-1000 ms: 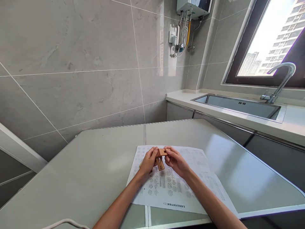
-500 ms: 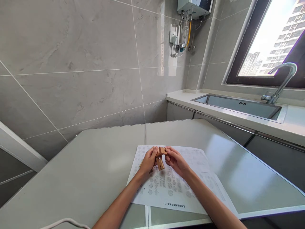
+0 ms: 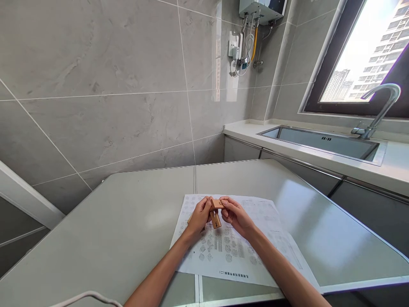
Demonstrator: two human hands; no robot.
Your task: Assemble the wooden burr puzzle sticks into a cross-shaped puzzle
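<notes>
Brown wooden puzzle pieces are held together between my two hands, just above a printed sheet (image 3: pixel 230 262). My left hand (image 3: pixel 198 218) is closed around the left side of them. One notched wooden puzzle piece (image 3: pixel 215 220) points down toward me from that grip, with a dark mark near its end. Across its top lies another wooden puzzle piece (image 3: pixel 217 204), its right end pinched between the thumb and fingers of my right hand (image 3: pixel 236 216). A small wooden tip shows left of my left hand. How the pieces fit together is partly hidden by my fingers.
The sheet, covered in small diagrams, lies on a pale table (image 3: pixel 143 213) with a seam down its middle. A white cable (image 3: pixel 89 294) crosses the near left edge. At right stand a counter with a sink (image 3: pixel 319 143) and a faucet (image 3: pixel 381 108). A tiled wall rises behind.
The upper puzzle piece has turned slightly in my right fingers and shows more of its broad face. Both hands keep nearly the same place and grip.
</notes>
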